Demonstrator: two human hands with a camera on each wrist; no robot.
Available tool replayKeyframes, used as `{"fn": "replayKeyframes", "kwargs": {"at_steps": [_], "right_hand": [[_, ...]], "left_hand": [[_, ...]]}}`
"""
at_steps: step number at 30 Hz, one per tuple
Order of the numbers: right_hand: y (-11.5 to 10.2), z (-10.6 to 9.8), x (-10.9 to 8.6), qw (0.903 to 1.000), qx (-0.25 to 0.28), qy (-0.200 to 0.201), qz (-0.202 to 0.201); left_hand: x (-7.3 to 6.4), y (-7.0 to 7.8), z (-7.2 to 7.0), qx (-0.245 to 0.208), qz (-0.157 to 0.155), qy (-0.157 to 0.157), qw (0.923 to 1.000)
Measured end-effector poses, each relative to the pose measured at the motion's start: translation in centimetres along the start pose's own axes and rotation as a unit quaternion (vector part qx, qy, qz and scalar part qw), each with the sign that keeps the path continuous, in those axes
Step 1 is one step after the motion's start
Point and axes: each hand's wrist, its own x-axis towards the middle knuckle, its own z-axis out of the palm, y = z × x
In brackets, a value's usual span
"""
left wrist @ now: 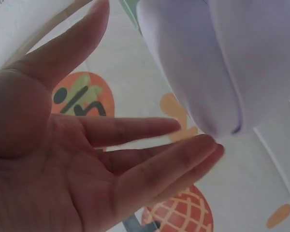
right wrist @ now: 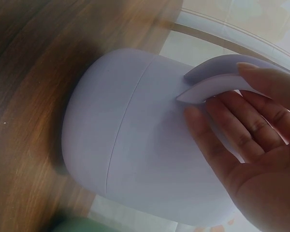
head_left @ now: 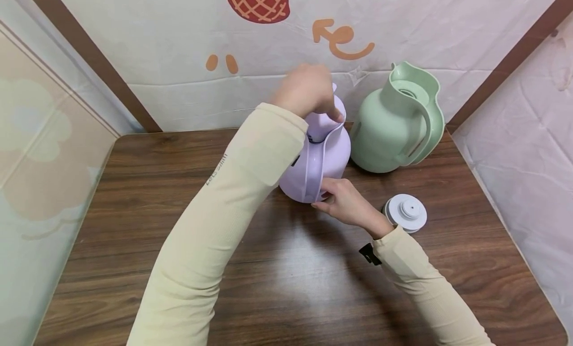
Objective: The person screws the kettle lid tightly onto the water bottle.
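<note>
A lilac thermos jug (head_left: 293, 182) stands upright near the back of the table, its handle facing me. My right hand (head_left: 346, 202) grips the lower part of the handle (right wrist: 217, 88), with fingers inside the loop and the thumb over its outer side. Above the jug's mouth is my left hand (head_left: 309, 90), a little blurred in the head view. In the left wrist view its thumb and fingers are spread apart with nothing between them, the fingertips (left wrist: 203, 145) right at the jug's rim. That hand and its sleeve cover part of the mouth.
Right beside the lilac jug stands a green jug (head_left: 380, 132) with its handle turned toward the front right. A round light-grey stopper (head_left: 407, 212) lies on the wooden table (head_left: 277, 286) near my right wrist. Printed cloth walls (head_left: 179, 47) border the back and sides.
</note>
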Motion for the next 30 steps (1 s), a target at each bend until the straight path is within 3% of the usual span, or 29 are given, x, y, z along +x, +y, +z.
{"fn": "replayKeyframes", "kwargs": {"at_steps": [8, 13, 23, 26, 30], "right_hand": [[0.1, -0.1, 0.1, 1.0000, -0.003, -0.003, 0.003], [0.1, -0.1, 0.0, 1.0000, 0.000, 0.000, -0.001], [0.0, 0.0, 0.0, 1.0000, 0.002, -0.002, 0.005], [0.0, 0.0, 0.0, 1.0000, 0.001, -0.002, 0.004], [0.0, 0.0, 0.1, 1.0000, 0.001, -0.002, 0.002]], "left_hand": [[0.8, 1.0, 0.7, 0.013, -0.041, 0.025, 0.9988], [1.0, 0.8, 0.8, 0.018, -0.031, 0.028, 0.9990], [0.5, 0.0, 0.2, -0.008, 0.009, -0.016, 0.9998], [0.4, 0.1, 0.1, -0.014, 0.006, -0.023, 0.9996], [0.4, 0.3, 0.3, -0.005, -0.007, -0.008, 0.9999]]}}
